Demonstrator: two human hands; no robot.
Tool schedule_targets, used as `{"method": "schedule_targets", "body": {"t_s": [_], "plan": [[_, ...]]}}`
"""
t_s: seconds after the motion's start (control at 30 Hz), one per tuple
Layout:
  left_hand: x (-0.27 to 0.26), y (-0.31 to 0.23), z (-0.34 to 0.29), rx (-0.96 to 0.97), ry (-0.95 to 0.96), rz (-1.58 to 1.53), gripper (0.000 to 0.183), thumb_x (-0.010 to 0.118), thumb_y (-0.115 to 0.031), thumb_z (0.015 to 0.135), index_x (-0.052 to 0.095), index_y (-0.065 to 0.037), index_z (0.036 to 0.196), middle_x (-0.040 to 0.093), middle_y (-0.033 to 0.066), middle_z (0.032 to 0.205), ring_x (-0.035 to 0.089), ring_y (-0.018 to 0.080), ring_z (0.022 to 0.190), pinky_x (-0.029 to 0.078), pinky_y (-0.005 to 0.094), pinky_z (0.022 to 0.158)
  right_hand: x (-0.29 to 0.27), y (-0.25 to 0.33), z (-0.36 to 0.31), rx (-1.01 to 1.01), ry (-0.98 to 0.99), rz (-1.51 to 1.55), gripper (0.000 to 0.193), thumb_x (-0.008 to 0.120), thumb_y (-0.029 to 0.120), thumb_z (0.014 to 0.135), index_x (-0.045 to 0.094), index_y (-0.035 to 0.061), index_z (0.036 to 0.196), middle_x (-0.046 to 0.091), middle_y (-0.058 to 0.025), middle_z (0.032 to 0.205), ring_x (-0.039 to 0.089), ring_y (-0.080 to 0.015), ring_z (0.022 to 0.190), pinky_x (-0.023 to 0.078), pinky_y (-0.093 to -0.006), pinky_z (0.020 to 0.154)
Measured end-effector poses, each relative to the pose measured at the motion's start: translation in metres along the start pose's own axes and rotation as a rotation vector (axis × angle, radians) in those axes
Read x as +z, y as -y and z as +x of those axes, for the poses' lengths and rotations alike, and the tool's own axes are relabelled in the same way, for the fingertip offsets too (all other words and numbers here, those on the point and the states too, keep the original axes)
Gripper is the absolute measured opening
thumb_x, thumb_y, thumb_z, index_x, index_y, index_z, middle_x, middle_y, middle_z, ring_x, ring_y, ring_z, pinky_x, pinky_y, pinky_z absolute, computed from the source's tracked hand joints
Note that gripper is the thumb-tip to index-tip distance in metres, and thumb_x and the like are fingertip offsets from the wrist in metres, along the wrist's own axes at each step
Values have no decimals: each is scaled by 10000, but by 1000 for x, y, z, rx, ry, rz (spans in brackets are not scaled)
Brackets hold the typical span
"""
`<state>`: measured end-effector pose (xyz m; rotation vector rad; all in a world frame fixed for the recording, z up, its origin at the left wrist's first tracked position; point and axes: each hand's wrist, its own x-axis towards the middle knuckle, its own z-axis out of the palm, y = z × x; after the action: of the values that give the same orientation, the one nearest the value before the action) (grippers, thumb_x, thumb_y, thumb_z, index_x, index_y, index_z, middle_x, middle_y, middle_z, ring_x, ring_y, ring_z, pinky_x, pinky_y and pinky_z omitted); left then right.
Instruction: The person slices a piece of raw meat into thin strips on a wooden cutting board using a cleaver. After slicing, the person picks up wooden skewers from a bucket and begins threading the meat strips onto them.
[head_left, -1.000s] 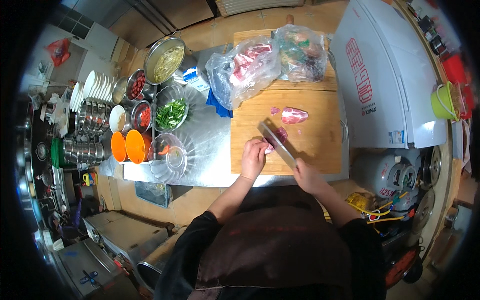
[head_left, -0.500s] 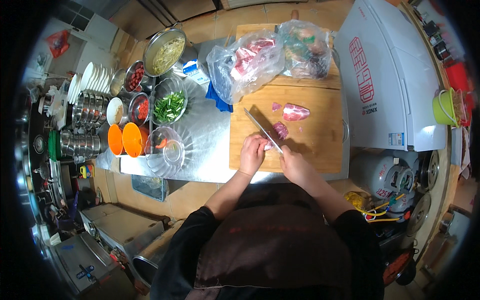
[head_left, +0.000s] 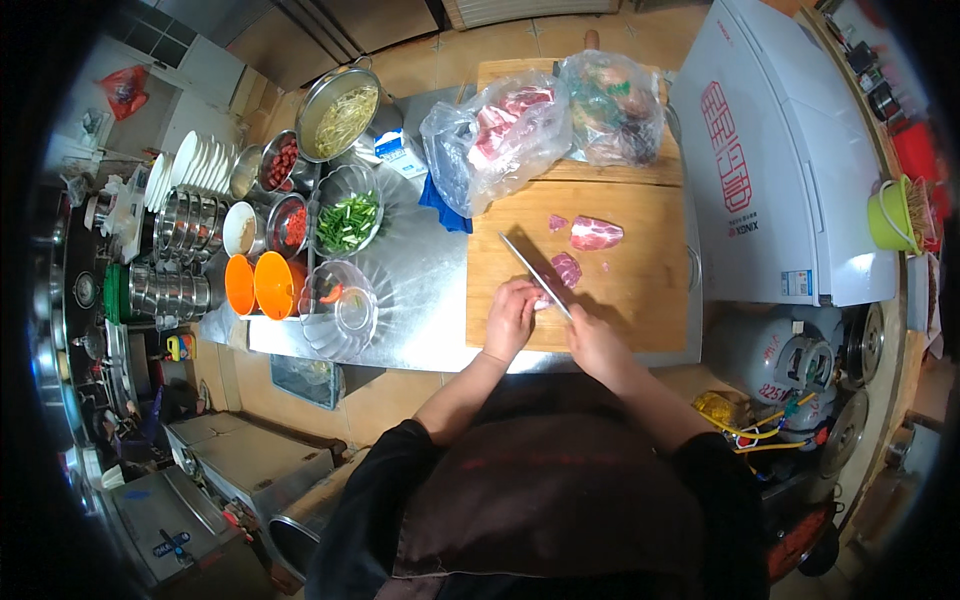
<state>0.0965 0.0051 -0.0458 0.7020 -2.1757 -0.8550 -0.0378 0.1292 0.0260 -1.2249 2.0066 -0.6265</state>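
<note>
A knife (head_left: 535, 272) is gripped in my right hand (head_left: 597, 343), its blade slanting up to the left over the wooden cutting board (head_left: 640, 300). My left hand (head_left: 512, 318) is closed on a piece of raw meat (head_left: 543, 301) beside the blade, most of it hidden by the fingers. Just past the blade lies a cut slice of meat (head_left: 566, 270). Farther up the board rest a larger chunk of meat (head_left: 596, 234) and a small scrap (head_left: 557, 222).
Beyond the work area sit a clear bag of meat (head_left: 500, 130) and another filled bag (head_left: 612, 105). To the left stand a glass bowl of chopped greens (head_left: 347, 222), an empty clear bowl (head_left: 340, 310), orange containers (head_left: 277, 285) and a pot of sprouts (head_left: 345, 118). A white freezer (head_left: 775, 170) borders the right.
The whole view has shifted slightly. Both hands stay at the same place on the board, with the knife still against the meat by my left fingers.
</note>
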Motion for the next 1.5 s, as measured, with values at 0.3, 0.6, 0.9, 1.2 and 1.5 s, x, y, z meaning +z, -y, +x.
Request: {"method": "schedule_targets", "body": {"t_s": [0.3,0.6,0.9,1.2,1.5], "plan": [[6,5,-2,-12,-64,-7,118,698,-36,819,628,-61,910,616,113,960,593,313,927,489,390,800,-37,-15,-54,-44,83,-97,161,502,161,934,474,15,996,623,-270,830,608,-465,797,463,-556,705],[4,5,0,-28,-70,3,100,698,-34,817,630,-51,888,616,125,947,595,326,903,499,402,782,-11,21,9,22,53,-8,150,483,152,938,494,33,1029,650,-257,841,638,-448,789,490,-555,690],[7,0,-3,12,7,-9,113,684,-49,836,623,-35,930,626,148,974,608,337,916,506,400,791,-7,7,-27,114,50,-165,184,439,143,945,503,18,1064,651,-276,815,653,-459,763,509,-562,684],[0,-5,-7,5,-23,39,126,703,-51,820,649,-54,934,610,124,1032,596,330,952,501,405,816,-4,-8,-11,14,-5,-58,168,490,136,924,503,8,1031,643,-268,828,635,-456,782,487,-550,691],[2,0,-6,-42,-27,-19,100,708,-46,815,654,-66,897,632,105,958,607,302,921,499,385,797,-43,-12,-56,-18,78,-182,168,516,156,928,498,17,1019,627,-250,894,596,-458,851,461,-540,717]]}}
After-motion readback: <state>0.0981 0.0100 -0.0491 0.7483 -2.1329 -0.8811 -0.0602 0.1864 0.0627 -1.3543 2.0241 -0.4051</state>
